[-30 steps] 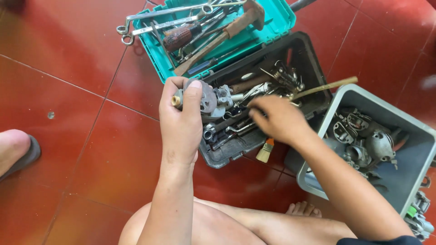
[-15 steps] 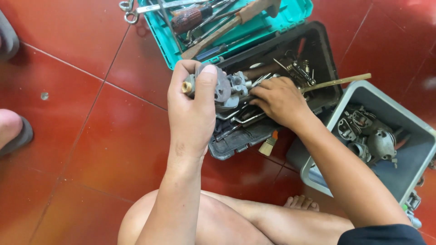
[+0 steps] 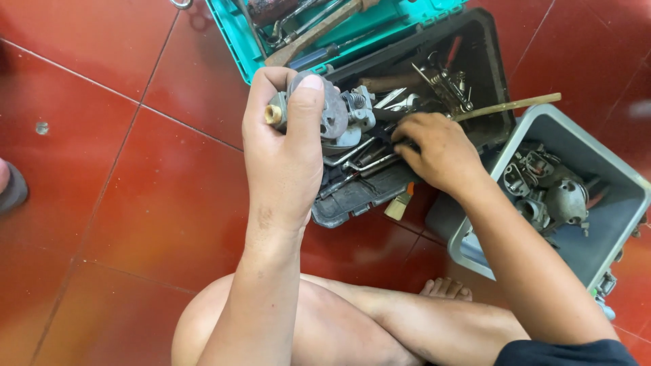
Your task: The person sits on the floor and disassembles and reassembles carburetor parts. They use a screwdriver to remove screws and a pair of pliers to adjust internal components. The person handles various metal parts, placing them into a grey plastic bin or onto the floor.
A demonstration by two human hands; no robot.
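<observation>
My left hand (image 3: 285, 149) is shut around a grey metal carburetor (image 3: 339, 115), held up over the floor with a brass fitting poking out beside my thumb. My right hand (image 3: 437, 149) reaches into the black toolbox (image 3: 491, 74), its fingers curled down among several loose metal tools (image 3: 359, 159); whether it grips one is hidden. A long thin brass-coloured rod (image 3: 508, 107) lies across the toolbox's right corner, just above that hand.
A teal tray (image 3: 237, 41) with wrenches and a wooden-handled tool sits at the top. A grey bin (image 3: 617, 176) holding several carburetor parts stands at the right. My bent legs fill the bottom. A foot in a sandal (image 3: 10, 186) shows at the left edge.
The view has shifted, so the toolbox and tray sit higher in frame. My left hand keeps the carburetor. My right hand has stayed digging in the black toolbox.
</observation>
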